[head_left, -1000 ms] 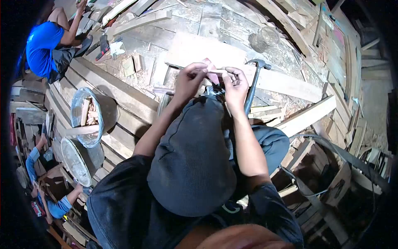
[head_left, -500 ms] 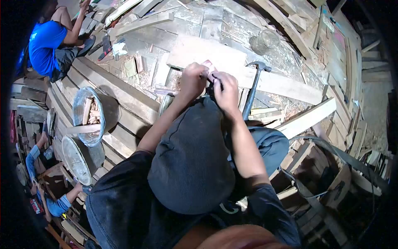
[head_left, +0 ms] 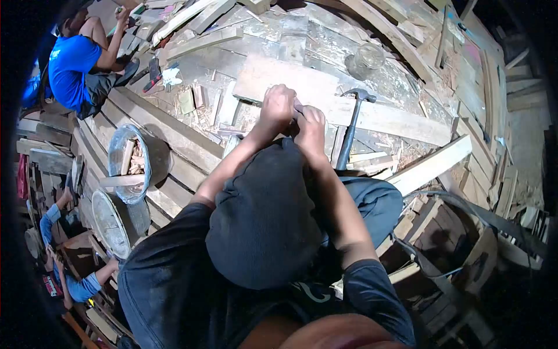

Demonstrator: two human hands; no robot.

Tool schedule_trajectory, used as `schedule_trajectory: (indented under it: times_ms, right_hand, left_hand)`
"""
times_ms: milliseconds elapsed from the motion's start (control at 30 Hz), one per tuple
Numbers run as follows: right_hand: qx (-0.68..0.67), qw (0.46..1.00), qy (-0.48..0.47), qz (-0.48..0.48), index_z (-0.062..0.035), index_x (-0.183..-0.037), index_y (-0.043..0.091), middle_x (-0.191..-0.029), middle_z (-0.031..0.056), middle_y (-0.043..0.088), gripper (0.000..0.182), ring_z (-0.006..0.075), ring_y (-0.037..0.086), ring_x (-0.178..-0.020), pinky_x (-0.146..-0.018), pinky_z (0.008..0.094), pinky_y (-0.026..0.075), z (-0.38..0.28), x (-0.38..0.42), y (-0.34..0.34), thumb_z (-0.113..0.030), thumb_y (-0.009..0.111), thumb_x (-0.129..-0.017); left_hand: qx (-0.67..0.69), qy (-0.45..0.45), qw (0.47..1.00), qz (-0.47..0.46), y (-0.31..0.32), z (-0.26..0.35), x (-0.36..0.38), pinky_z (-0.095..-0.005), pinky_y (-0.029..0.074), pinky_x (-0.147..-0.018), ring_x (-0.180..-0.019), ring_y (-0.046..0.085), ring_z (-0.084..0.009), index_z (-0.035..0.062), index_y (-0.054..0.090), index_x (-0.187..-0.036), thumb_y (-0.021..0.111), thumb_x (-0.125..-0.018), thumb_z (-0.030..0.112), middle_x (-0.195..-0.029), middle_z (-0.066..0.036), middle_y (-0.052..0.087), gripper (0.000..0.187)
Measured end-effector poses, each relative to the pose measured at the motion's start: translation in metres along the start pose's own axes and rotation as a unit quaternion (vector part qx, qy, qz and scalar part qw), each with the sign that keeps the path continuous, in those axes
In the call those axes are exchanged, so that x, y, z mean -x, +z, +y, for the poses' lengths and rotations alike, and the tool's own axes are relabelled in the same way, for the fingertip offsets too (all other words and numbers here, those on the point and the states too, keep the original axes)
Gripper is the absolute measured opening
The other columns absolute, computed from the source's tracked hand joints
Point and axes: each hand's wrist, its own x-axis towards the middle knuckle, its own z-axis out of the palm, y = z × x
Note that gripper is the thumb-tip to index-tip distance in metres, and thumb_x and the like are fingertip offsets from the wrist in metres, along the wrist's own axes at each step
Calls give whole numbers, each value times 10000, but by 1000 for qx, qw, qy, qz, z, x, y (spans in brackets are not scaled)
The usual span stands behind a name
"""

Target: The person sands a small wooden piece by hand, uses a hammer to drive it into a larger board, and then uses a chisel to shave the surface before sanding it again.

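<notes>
My left hand (head_left: pixel 278 107) is closed at the near edge of a wide pale board (head_left: pixel 279 75), its fingers curled round something small that they mostly hide. Close beside it, my right hand (head_left: pixel 310 129) is closed too, thumb and fingers pinched together. A small dark piece shows between the two hands, too covered to identify. A claw hammer (head_left: pixel 350 131) lies to the right of my right hand, its head resting on a long pale plank (head_left: pixel 395 121).
Two buckets stand at the left, one holding wood offcuts (head_left: pixel 145 163), the other (head_left: pixel 110 224) below it. A person in a blue shirt (head_left: pixel 72 67) sits at upper left. Another person's limbs (head_left: pixel 84 285) show at lower left. A clear round container (head_left: pixel 368 59) stands beyond the board.
My left hand has turned so its back shows more, and my right hand has shifted slightly left and down. The small pinkish piece at the fingertips is now mostly covered.
</notes>
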Motion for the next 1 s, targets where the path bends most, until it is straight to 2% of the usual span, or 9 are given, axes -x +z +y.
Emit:
schedule_trajectory:
  times_ms: [133,300,433,633,667,800,833,867,1000]
  right_hand:
    - [-1,1000,-14,26,-16,-1037,684,-1102,110,650,276,300,595,-1100,-1003,454,405,-5,-1,-2,-42,587,-781]
    - [-3,999,-19,43,-37,-1027,690,-1125,106,654,261,294,595,-1108,-1006,477,402,-2,1,5,-74,587,-790]
    - [54,998,-9,7,-66,-983,690,-1085,89,659,219,270,605,-1089,-1010,497,393,-8,1,-2,-110,578,-800]
    - [46,996,-26,70,-63,-1011,712,-1043,99,677,235,271,624,-1042,-967,496,392,5,2,11,-139,597,-820]
    - [54,996,-34,67,-63,-1009,712,-1050,99,677,234,267,623,-1045,-963,498,393,4,5,15,-135,594,-821]
    - [101,994,-39,33,-103,-981,709,-1064,53,661,213,235,616,-1087,-1029,548,363,10,9,15,-125,588,-807]
    - [84,996,-10,12,-109,-1032,715,-1095,51,663,252,225,604,-1129,-1039,569,345,11,11,17,-130,595,-811]
    - [81,997,-5,0,-120,-1091,714,-1139,51,661,303,217,595,-1164,-1055,568,333,13,14,18,-141,601,-810]
    - [78,997,3,7,-121,-1118,717,-1193,42,650,349,218,588,-1177,-1070,582,314,13,15,23,-157,617,-786]
  left_hand:
    - [-20,8,1000,8,-12,6,16,-489,446,-702,-749,555,-386,40,591,-828,592,-803,57,-768,-176,539,30]
    - [15,-24,1000,2,-9,8,7,-501,460,-717,-778,576,-426,-2,674,-831,642,-827,81,-814,-229,597,89]
    - [-13,-47,996,-76,-12,5,-5,-501,472,-752,-790,585,-435,21,694,-847,675,-822,119,-825,-237,613,103]
    - [-71,-152,974,-152,-20,17,2,-512,472,-812,-875,597,-433,-4,692,-788,607,-848,119,-825,-246,624,162]
    - [-39,-141,984,-102,-20,23,-6,-508,471,-826,-897,596,-423,4,701,-812,608,-851,122,-847,-235,623,155]
    - [-46,-76,990,-110,-20,19,-14,-510,453,-779,-843,574,-448,-6,696,-859,646,-840,105,-836,-242,608,124]
    - [-33,-96,993,-59,-18,18,-4,-511,458,-762,-837,582,-441,-5,689,-829,649,-828,88,-833,-238,612,101]
    - [-40,-106,988,-102,-21,12,6,-512,463,-742,-819,589,-436,-7,684,-815,652,-817,70,-812,-236,612,84]
    - [-52,-105,990,-74,-17,10,9,-519,466,-729,-788,588,-444,-6,691,-826,662,-818,79,-781,-244,606,90]
